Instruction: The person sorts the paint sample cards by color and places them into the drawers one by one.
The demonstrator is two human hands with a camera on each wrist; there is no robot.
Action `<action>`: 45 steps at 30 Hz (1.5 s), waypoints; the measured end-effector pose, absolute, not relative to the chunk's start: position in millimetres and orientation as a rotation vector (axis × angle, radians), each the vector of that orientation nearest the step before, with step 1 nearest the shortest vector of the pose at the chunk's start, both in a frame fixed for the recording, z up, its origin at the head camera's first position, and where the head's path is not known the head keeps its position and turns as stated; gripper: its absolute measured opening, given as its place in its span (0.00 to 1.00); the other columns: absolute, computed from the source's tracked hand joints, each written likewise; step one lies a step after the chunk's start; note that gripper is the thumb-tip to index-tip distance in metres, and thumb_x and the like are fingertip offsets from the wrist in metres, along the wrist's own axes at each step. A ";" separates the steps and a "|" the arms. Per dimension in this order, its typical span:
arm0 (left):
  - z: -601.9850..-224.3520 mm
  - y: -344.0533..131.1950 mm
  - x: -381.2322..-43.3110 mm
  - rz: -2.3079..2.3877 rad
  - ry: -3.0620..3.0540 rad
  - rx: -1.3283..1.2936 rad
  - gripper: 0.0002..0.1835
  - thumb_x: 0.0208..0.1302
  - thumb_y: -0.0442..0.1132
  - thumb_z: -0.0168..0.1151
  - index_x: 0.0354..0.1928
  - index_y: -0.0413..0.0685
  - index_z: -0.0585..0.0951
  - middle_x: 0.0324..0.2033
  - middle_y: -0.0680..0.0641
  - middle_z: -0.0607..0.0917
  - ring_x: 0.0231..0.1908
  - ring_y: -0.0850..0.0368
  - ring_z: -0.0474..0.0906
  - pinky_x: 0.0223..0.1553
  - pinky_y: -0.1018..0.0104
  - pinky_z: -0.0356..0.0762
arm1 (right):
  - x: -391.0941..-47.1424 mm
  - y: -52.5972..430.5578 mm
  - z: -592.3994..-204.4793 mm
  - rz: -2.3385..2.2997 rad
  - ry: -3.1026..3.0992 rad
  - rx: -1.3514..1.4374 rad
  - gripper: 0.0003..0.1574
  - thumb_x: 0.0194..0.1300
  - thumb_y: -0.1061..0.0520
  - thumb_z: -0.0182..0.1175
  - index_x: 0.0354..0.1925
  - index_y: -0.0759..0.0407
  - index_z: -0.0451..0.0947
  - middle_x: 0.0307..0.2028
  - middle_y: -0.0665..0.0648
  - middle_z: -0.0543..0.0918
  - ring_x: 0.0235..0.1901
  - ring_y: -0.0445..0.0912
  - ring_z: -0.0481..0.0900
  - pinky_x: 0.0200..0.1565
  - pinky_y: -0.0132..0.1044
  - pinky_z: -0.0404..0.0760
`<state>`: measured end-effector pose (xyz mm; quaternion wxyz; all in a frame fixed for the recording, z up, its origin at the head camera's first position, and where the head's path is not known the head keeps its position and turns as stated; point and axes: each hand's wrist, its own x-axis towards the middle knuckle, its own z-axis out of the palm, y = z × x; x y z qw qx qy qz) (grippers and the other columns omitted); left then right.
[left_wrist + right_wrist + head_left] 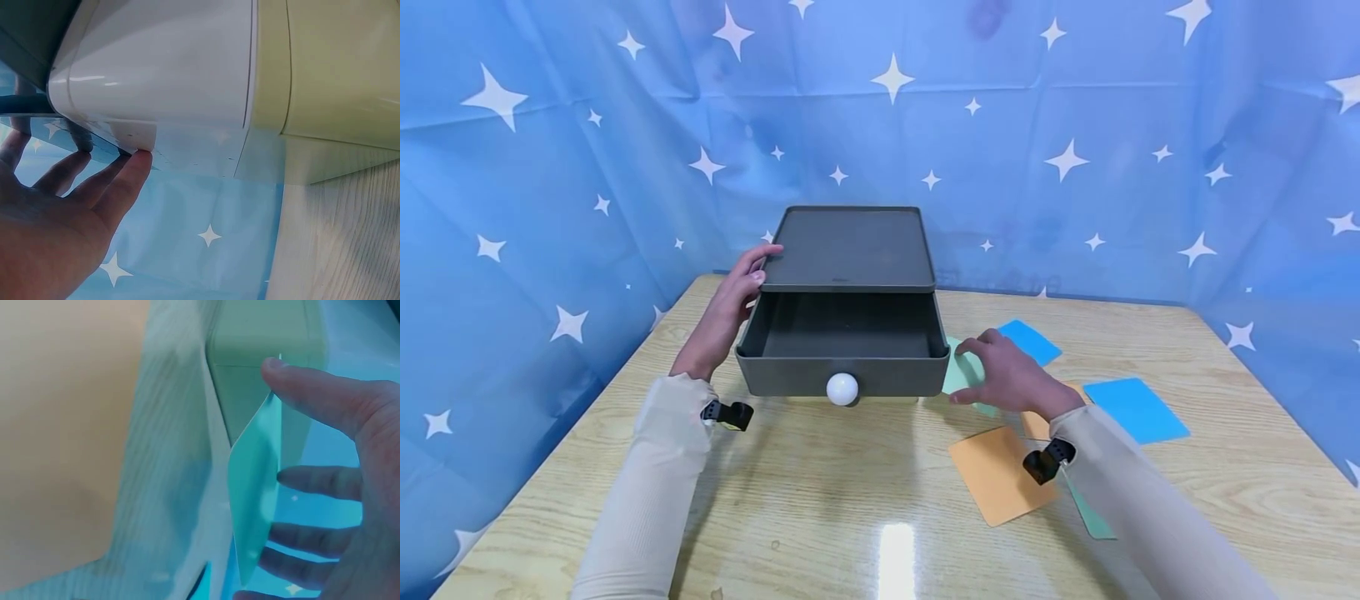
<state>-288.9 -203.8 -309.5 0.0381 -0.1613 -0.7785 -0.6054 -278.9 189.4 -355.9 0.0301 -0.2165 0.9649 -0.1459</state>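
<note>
A drawer unit stands on the table, its dark grey top drawer pulled out and fitted with a round white knob. My left hand steadies the unit from the left, fingertips on its upper edge and side. In the left wrist view those fingers look fairly straight against the unit's white section. To the right of the drawer, my right hand pinches a green card between thumb and fingers. The card stands on edge and bends slightly in the right wrist view.
Blue cards, an orange card, a second orange one partly under my forearm and another green card lie on the wooden table to the right. A blue star-printed curtain hangs behind. Below the white section is a yellow one.
</note>
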 end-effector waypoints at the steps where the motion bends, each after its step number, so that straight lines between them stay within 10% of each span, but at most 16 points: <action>1: -309.4 -203.7 -289.0 -1.857 -2.388 -0.494 0.27 0.77 0.56 0.39 0.75 0.69 0.61 0.80 0.55 0.49 0.78 0.42 0.49 0.73 0.31 0.47 | -278.6 189.6 -354.5 -0.452 2.974 -0.670 0.43 0.55 0.40 0.74 0.63 0.58 0.75 0.61 0.70 0.71 0.58 0.64 0.73 0.52 0.58 0.78; 26: -309.7 -202.7 -290.2 -1.863 -2.383 -0.499 0.27 0.77 0.55 0.39 0.75 0.69 0.61 0.80 0.54 0.49 0.78 0.42 0.48 0.73 0.31 0.46 | -244.6 198.6 -296.0 -0.438 3.021 -0.720 0.41 0.54 0.40 0.74 0.61 0.57 0.77 0.63 0.67 0.72 0.60 0.62 0.73 0.54 0.58 0.77; 36: -308.7 -204.1 -288.5 -1.842 -2.394 -0.487 0.27 0.77 0.55 0.38 0.75 0.69 0.61 0.80 0.54 0.48 0.78 0.41 0.47 0.73 0.29 0.45 | -236.2 200.3 -274.2 -0.468 3.050 -0.728 0.38 0.55 0.37 0.73 0.58 0.54 0.79 0.62 0.65 0.76 0.51 0.57 0.78 0.41 0.45 0.77; 45: -309.2 -203.4 -287.6 -1.846 -2.392 -0.490 0.27 0.77 0.56 0.37 0.75 0.69 0.60 0.80 0.54 0.49 0.78 0.42 0.47 0.73 0.30 0.45 | -233.6 203.0 -263.6 -0.480 3.054 -0.743 0.38 0.56 0.37 0.72 0.59 0.55 0.78 0.65 0.65 0.73 0.64 0.64 0.71 0.56 0.60 0.75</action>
